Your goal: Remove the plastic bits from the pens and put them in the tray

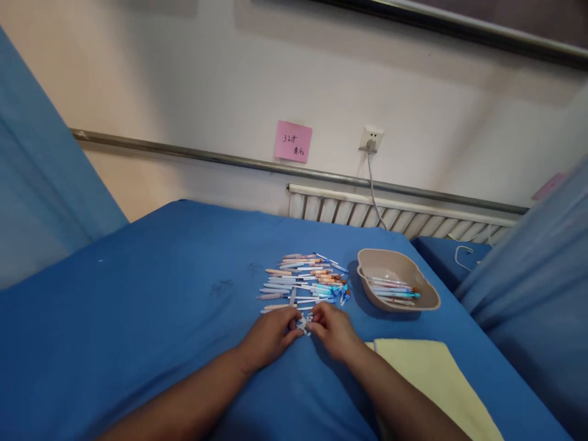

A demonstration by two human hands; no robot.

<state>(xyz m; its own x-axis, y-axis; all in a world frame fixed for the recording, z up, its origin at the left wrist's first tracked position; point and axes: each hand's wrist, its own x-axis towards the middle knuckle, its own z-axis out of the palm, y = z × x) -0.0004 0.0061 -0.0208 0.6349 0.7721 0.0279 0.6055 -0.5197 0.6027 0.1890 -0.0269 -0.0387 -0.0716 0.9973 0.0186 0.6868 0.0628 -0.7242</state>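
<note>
1. The left hand and right hand are curled inward; whether anything is gripped cannot be told.
2. Between them, small white pieces are clustered, pointed in mixed directions.
3. Beyond, pen parts are laid, most long axes roughly parallel to the blue sheet's far edge.
4. Near its right edge, pens are held in a beige basin.

- My left hand: fingers curled, reaching inward.
- My right hand: fingers bent, facing the left.
- My two forearms: bare, converging forward.
</note>
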